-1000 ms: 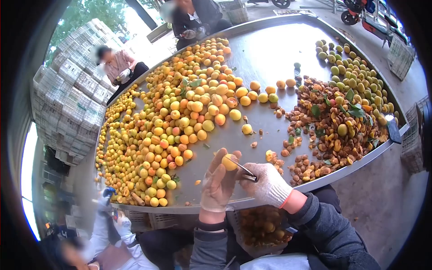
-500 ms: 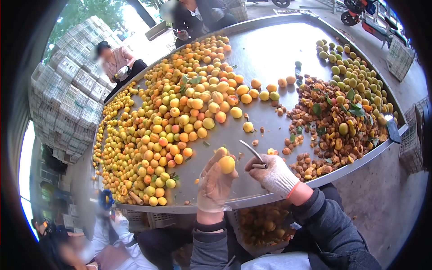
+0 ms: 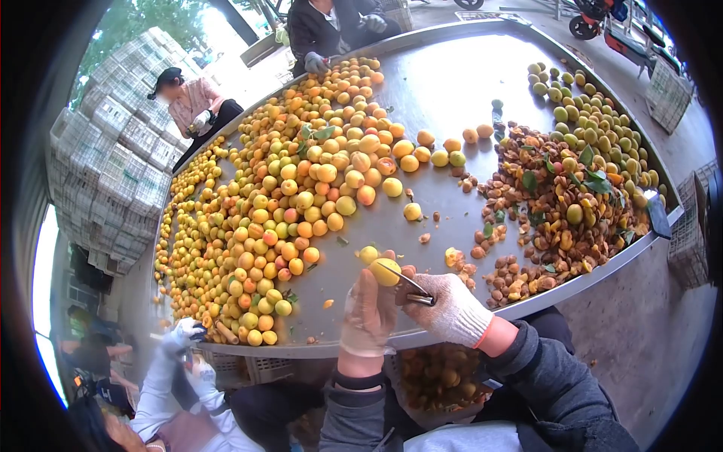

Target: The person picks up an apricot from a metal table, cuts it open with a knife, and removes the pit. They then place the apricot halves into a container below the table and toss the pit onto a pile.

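My left hand (image 3: pixel 367 316), in a thin pale glove, has its fingers wrapped round a yellow apricot (image 3: pixel 385 273). Another apricot (image 3: pixel 368 255) shows just beyond its fingertips. In a white knitted glove, my right hand (image 3: pixel 453 307) grips a slim curved metal knife (image 3: pixel 416 292), whose blade lies across the held apricot. Both hands meet above the near edge of the metal table (image 3: pixel 444 197). A few scraps of fruit (image 3: pixel 455 258) lie close beyond my right hand.
Whole apricots (image 3: pixel 286 200) cover the table's left side. At right lie brown pits and fruit pieces (image 3: pixel 527 196), with greener apricots (image 3: pixel 602 135) behind. A crate of fruit (image 3: pixel 440 377) stands below my arms. Co-workers sit at the far side (image 3: pixel 199 109) and near left (image 3: pixel 181 384).
My right hand has moved left and brought the knife onto the apricot, which my left hand has shifted slightly right. The near-left co-worker's gloved hand now reaches the table edge.
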The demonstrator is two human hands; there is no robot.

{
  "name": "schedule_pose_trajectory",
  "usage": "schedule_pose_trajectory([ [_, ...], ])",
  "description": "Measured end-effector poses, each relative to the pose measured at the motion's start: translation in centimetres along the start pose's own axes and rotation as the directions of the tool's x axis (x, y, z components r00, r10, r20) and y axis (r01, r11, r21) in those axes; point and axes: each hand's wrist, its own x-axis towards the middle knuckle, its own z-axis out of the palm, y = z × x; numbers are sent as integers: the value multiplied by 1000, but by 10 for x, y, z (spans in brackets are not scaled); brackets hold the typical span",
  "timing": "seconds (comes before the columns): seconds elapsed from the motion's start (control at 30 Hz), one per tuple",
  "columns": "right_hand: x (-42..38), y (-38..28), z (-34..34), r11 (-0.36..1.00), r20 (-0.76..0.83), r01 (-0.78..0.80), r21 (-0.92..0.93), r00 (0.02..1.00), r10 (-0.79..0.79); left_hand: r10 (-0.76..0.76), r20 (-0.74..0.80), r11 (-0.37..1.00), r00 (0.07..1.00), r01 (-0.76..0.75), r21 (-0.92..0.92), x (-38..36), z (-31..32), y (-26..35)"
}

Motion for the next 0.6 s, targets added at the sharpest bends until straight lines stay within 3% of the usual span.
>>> schedule_pose_trajectory([
  [0.07, 0, 0, 1, 1000, -23, -5, -14, 1000, 4, 0, -43, 1000, 999, 1, 23, -2, 6, -1],
  [0.13, 0, -2, 0, 998, -19, -14, -69, 1000, 13, 1, -65, 998, 998, -5, -69, -1, 11, 1],
  [0.47, 3, 7, 10, 987, -31, -65, -150, 998, 61, -42, -28, 992, 999, 39, -122, -4, 10, 2],
  [0.6, 5, 2, 10, 988, 7, -92, -124, 996, 94, 78, -10, 988, 997, -76, 131, -9, 18, 11],
])
